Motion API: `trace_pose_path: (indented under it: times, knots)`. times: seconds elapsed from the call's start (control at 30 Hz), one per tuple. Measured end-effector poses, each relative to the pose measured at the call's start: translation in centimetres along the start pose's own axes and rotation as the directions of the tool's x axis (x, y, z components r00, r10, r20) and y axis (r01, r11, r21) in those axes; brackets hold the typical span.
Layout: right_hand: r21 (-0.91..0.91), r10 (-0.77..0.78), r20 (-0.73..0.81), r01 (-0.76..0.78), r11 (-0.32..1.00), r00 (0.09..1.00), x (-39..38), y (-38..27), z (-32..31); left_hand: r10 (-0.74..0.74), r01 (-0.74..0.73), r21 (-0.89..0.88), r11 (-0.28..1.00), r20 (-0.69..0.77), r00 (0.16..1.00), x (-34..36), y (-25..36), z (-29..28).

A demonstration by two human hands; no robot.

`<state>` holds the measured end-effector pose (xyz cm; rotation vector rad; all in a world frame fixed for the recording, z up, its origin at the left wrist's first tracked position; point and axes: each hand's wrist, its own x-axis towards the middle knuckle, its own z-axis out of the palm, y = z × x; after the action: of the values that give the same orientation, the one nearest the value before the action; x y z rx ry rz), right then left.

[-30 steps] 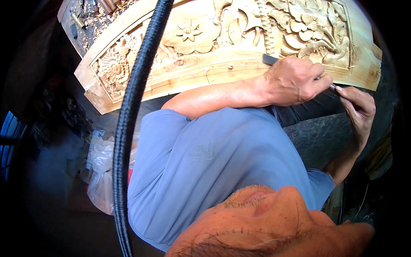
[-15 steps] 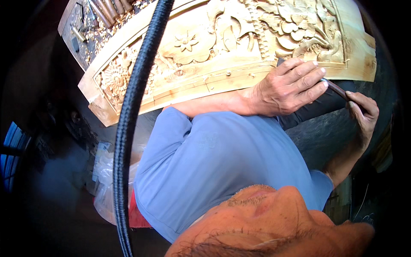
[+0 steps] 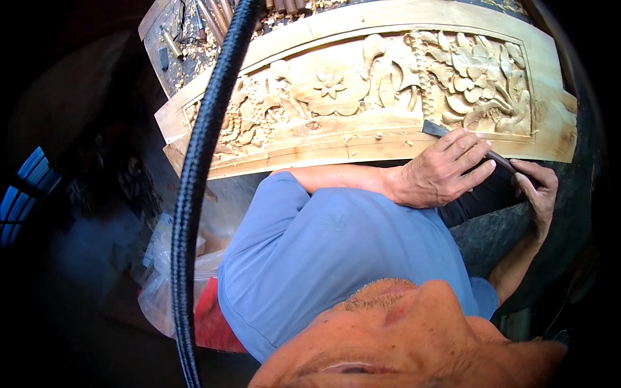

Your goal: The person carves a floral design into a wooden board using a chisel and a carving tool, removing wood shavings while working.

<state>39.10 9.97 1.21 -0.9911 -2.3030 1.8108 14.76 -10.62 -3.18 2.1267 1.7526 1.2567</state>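
A flat-bladed carving chisel (image 3: pixel 436 130) lies slantwise over the lower border of a pale carved wooden panel (image 3: pixel 362 145). Its blade tip meets the border just beneath the leaf carving; whether it cuts in, I cannot tell. My left hand (image 3: pixel 446 169) is closed round the middle of the chisel near the panel's front edge, its fingers covering part of the shaft. At the rear end, my right hand (image 3: pixel 538 184) grips the dark handle between thumb and fingers. Leaves, a flower and twisted stems stand out in relief on the panel.
Several wooden-handled tools (image 3: pixel 213 19) lie among wood shavings on the dark bench (image 3: pixel 155 55) at the back left. A black braided cord (image 3: pixel 206 136) crosses the view from top to bottom. A clear plastic bag (image 3: pixel 158 294) and something red (image 3: pixel 217 320) are at lower left.
The view has shifted, so the panel sits lower and further right. The chisel's blade, mostly hidden by my left hand before, now shows on the panel's border. Both hands keep their hold.
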Motion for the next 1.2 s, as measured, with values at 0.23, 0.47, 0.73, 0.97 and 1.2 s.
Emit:
trace_pose_path:
  times: [0.23,0.47,0.73,0.97,1.2]
  knots:
    - [0.027,-0.097,-0.003,0.097,0.995,0.995,0.2,-0.4,0.6,0.066,-0.067,0.064,0.996,0.007,0.998,0.4,-1.0,0.9]
    - [-0.153,-0.091,-0.064,0.081,0.985,0.994,-2.9,-5.2,0.9,0.077,-0.076,0.04,0.996,-0.032,0.996,2.5,-0.4,1.9]
    - [-0.273,-0.258,-0.118,0.219,0.937,0.959,-6.6,-6.1,2.5,0.293,-0.291,0.033,0.956,-0.114,0.949,3.4,-0.6,3.3]
    - [-0.266,-0.223,-0.139,0.18,0.947,0.965,-7.5,-5.8,2.6,0.314,-0.32,-0.061,0.946,-0.086,0.945,4.8,-0.8,3.7]
    - [-0.259,-0.145,-0.172,0.098,0.961,0.974,-7.8,-7.1,3.7,0.347,-0.352,-0.118,0.928,-0.063,0.936,4.1,-1.2,3.4]
